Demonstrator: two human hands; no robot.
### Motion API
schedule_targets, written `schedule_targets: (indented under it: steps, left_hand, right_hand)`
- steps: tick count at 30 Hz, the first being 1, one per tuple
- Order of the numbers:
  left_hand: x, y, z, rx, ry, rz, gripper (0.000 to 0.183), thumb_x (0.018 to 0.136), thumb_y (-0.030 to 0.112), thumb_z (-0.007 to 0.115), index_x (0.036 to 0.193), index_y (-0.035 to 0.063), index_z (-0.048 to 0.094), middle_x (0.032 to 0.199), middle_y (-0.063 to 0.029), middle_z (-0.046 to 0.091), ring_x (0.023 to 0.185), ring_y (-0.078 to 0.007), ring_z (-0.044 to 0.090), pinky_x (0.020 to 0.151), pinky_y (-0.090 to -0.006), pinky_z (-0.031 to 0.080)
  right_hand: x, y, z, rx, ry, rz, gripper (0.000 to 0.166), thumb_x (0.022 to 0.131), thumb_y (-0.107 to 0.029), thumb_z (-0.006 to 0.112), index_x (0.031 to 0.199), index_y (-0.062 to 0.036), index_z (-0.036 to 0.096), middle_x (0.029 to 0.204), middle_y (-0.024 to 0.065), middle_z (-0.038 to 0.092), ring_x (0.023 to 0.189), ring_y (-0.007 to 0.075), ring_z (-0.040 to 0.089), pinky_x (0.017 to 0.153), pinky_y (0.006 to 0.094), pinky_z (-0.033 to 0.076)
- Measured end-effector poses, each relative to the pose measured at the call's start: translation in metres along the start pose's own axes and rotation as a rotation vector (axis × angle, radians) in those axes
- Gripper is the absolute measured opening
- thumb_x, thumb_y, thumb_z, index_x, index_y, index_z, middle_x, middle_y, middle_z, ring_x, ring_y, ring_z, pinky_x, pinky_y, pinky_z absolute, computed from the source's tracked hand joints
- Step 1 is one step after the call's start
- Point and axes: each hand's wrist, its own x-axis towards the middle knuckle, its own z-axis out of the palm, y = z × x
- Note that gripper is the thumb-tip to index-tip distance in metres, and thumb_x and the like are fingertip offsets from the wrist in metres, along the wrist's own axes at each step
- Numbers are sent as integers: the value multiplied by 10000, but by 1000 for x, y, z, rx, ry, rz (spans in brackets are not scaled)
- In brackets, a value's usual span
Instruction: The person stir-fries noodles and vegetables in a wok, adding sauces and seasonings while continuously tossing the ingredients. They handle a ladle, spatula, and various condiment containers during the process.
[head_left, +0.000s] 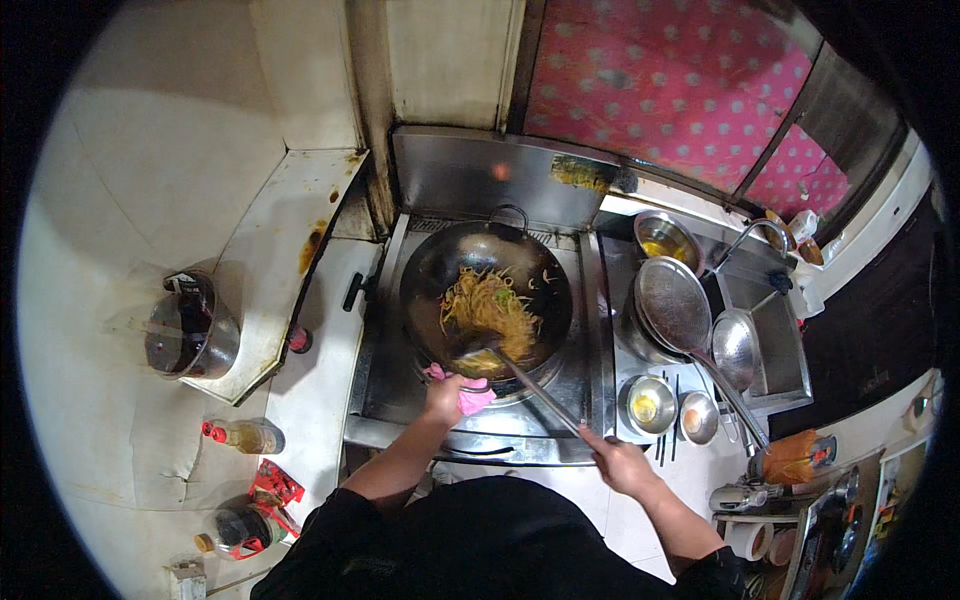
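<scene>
A dark wok (424, 277) sits on the stainless steel stove (386, 397) in front of me, with noodles (487, 300) and bits of green in it. My left hand (445, 399) grips the wok's near loop handle through a pink cloth (475, 400). In my right hand (619, 461) is the long metal handle of a wok ladle or spatula (540, 391); its head is down among the noodles at the near side of the wok and is partly blurred. The wok's far loop handle (510, 208) is free.
Right of the stove are a mesh strainer (673, 304), a perforated ladle (736, 349), small metal bowls (651, 405), chopsticks (676, 420) and a sink (795, 360). Bottles (255, 436) and a metal pot (225, 337) stand at the left. A steel splashback (465, 165) rises behind the wok.
</scene>
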Motion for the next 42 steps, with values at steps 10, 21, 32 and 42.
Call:
schedule_targets:
  steps: [10,21,32,42]
  left_hand:
    - [-187,55,61,205,-76,-27,569,909,5,575,1430,93,363,1198,-189,624,1051,-331,667,849,-508,619]
    - [-138,16,43,195,-163,-10,341,910,82,604,1239,47,520,976,-128,658,800,-260,661,726,-348,551]
    - [-46,7,-8,245,-283,147,292,952,67,516,1230,-22,501,1148,-228,649,1048,-380,674,952,-546,564]
    - [-143,58,48,473,-10,-182,452,976,174,436,1316,-122,458,1249,-233,615,1148,-402,636,954,-464,558]
  right_hand:
    - [-15,-27,-69,435,171,-38,575,909,-46,645,1463,-102,501,1107,181,723,911,256,725,805,360,566]
    - [14,-2,-14,250,175,90,582,922,-113,644,1478,-174,483,1054,289,683,795,375,703,766,389,553]
    - [-14,15,-61,510,-124,184,539,950,-105,614,1471,-191,506,838,124,687,655,221,654,623,346,546]
    - [-37,-28,-9,955,256,248,598,920,-16,657,1484,-112,485,924,47,653,619,55,547,578,244,478]
